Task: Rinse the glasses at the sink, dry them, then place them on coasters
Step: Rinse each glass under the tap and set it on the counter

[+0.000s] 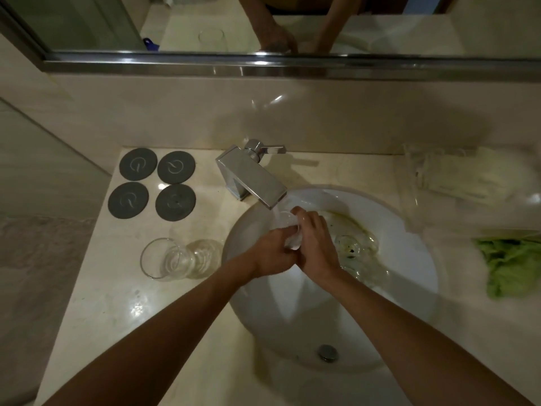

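Head view looks down on my two hands meeting under the running tap [251, 174], over the far-left part of the white sink [409, 303]. Left hand [272, 253] is curled closed around the body of a clear glass [288, 230], and right hand [314, 244] is wrapped over it from the other side, fingers bent against the glass as if rubbing it while the water falls onto its rim. So this glass is mid-rinse, held by both hands, not resting on anything. Down in the basin to the right of my hands lies at least one more glass in the sink [349, 244], with dark specks and a yellowish smear around it, so I judge it not yet clean. Near the worktop's left edge, just beside the sink, a glass on the worktop [164, 259] lies tipped on its side with something clear just behind it; whether it has been rinsed I cannot tell. All four grey coasters [152, 183] at the far-left corner of the worktop are bare. A green cloth [509, 265] lies at the worktop's right edge, apparently unused for now. By my reckoning the job is early: rinsing is under way, and drying and setting glasses on the coasters are still to do.
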The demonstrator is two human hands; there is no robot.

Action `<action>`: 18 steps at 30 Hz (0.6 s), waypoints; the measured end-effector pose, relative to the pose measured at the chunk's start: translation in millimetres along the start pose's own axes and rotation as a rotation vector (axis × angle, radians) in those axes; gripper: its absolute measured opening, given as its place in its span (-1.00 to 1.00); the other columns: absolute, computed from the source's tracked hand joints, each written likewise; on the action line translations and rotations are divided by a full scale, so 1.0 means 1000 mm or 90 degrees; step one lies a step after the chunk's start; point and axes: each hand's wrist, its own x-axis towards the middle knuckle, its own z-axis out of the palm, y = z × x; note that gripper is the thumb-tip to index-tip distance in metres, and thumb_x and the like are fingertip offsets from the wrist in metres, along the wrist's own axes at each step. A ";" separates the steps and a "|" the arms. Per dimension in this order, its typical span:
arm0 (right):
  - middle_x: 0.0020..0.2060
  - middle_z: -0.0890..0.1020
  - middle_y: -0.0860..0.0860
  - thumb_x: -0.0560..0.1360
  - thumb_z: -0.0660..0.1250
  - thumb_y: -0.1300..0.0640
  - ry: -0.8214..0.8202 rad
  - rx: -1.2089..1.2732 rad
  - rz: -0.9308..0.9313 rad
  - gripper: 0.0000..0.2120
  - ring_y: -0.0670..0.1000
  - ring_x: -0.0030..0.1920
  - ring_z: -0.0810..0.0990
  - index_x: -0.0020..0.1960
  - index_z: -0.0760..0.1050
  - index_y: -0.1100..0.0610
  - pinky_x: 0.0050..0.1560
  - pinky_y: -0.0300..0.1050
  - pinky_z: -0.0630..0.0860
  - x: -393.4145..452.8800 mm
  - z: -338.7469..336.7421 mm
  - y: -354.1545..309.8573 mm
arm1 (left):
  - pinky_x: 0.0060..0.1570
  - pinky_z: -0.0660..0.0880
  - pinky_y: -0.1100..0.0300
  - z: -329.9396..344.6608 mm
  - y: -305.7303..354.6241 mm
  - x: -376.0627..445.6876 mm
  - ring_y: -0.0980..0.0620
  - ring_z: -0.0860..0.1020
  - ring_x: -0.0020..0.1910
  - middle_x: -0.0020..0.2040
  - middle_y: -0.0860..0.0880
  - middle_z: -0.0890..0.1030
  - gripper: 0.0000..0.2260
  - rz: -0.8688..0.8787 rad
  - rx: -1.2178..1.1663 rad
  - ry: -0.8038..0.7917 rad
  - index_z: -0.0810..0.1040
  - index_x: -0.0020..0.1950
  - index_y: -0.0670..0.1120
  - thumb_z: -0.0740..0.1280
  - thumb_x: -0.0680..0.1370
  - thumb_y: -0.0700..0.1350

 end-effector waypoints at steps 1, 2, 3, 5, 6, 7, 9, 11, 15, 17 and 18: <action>0.17 0.46 0.08 0.31 0.47 0.32 0.001 -0.002 -0.010 -0.24 0.11 0.20 0.41 0.45 0.30 0.08 0.00 0.02 0.57 0.000 0.001 0.000 | 0.19 0.54 -0.03 -0.003 0.005 0.004 -0.10 0.57 0.17 0.23 -0.14 0.60 -0.56 -0.038 -0.064 -0.030 0.51 0.34 -0.14 0.34 0.45 -0.24; 0.17 0.46 0.09 0.31 0.44 0.34 0.004 -0.007 -0.018 -0.25 0.11 0.20 0.42 0.45 0.30 0.08 -0.02 0.02 0.58 0.000 0.000 -0.001 | 0.15 0.57 -0.06 -0.005 0.009 0.007 -0.13 0.57 0.15 0.19 -0.17 0.59 -0.56 -0.065 -0.122 -0.046 0.50 0.31 -0.18 0.33 0.41 -0.25; 0.18 0.46 0.09 0.30 0.43 0.34 0.004 -0.016 -0.022 -0.25 0.12 0.20 0.42 0.45 0.30 0.09 -0.01 0.03 0.58 0.001 -0.001 -0.001 | 0.11 0.59 -0.04 -0.007 0.013 0.008 -0.13 0.58 0.12 0.15 -0.17 0.58 -0.58 -0.078 -0.160 -0.060 0.51 0.27 -0.20 0.33 0.40 -0.28; 0.19 0.46 0.08 0.31 0.46 0.30 -0.007 -0.041 -0.027 -0.24 0.11 0.20 0.43 0.46 0.30 0.09 0.04 0.10 0.57 0.003 -0.005 0.001 | -0.06 0.58 0.12 -0.007 0.017 0.010 -0.07 0.56 0.00 0.00 -0.09 0.56 -0.71 -0.067 -0.149 -0.090 0.51 0.15 -0.21 0.30 0.44 -0.37; 0.19 0.46 0.08 0.31 0.48 0.28 -0.020 -0.048 -0.030 -0.24 0.11 0.20 0.43 0.46 0.29 0.09 0.06 0.15 0.56 0.005 -0.008 0.002 | -0.12 0.52 0.20 -0.006 0.016 0.008 -0.04 0.53 -0.06 -0.07 -0.04 0.53 -0.75 -0.050 -0.110 -0.095 0.49 0.06 -0.17 0.28 0.45 -0.41; 0.19 0.46 0.07 0.31 0.51 0.25 -0.032 -0.052 -0.037 -0.22 0.11 0.20 0.44 0.46 0.29 0.08 0.07 0.19 0.55 0.006 -0.011 0.004 | -0.10 0.50 0.22 -0.004 0.014 0.006 -0.05 0.51 -0.04 -0.07 -0.02 0.52 -0.75 -0.029 -0.060 -0.100 0.48 0.04 -0.13 0.27 0.46 -0.42; 0.19 0.48 0.07 0.27 0.59 0.17 -0.058 -0.060 -0.063 -0.17 0.11 0.20 0.46 0.44 0.26 0.04 0.06 0.23 0.56 0.007 -0.014 0.008 | 0.17 0.49 0.15 -0.005 0.006 0.005 -0.11 0.53 0.20 0.17 -0.10 0.57 -0.65 0.000 0.105 -0.132 0.50 0.24 -0.15 0.27 0.48 -0.38; 0.20 0.48 0.07 0.23 0.63 0.11 -0.093 -0.082 -0.091 -0.13 0.11 0.19 0.46 0.42 0.24 0.01 0.05 0.22 0.57 0.008 -0.016 0.010 | 0.43 0.30 0.03 -0.007 -0.003 0.002 -0.11 0.37 0.46 0.45 -0.11 0.43 -0.53 0.023 0.429 -0.158 0.37 0.48 -0.12 0.27 0.56 -0.29; 0.23 0.46 0.04 0.26 0.60 0.10 -0.106 -0.109 -0.124 -0.17 0.08 0.22 0.43 0.45 0.30 0.04 0.04 0.17 0.58 0.012 -0.020 0.011 | 0.57 -0.07 -0.15 -0.006 -0.015 -0.003 -0.07 -0.05 0.62 0.63 -0.11 0.11 -0.47 0.165 0.821 -0.120 0.22 0.58 -0.08 0.25 0.62 -0.17; 0.23 0.47 0.05 0.25 0.62 0.11 -0.103 -0.088 -0.120 -0.15 0.09 0.22 0.45 0.45 0.30 0.05 0.02 0.16 0.60 0.014 -0.021 0.010 | 0.52 0.15 0.00 -0.006 -0.013 -0.001 -0.09 0.15 0.59 0.57 -0.12 0.28 -0.47 0.086 0.550 -0.104 0.30 0.55 -0.10 0.23 0.57 -0.26; 0.22 0.48 0.05 0.25 0.63 0.10 -0.103 -0.081 -0.116 -0.13 0.09 0.21 0.46 0.46 0.30 0.04 0.02 0.17 0.60 0.014 -0.020 0.009 | 0.40 0.31 0.10 -0.007 -0.010 0.000 -0.12 0.34 0.49 0.47 -0.14 0.43 -0.50 0.052 0.350 -0.102 0.38 0.49 -0.12 0.23 0.54 -0.30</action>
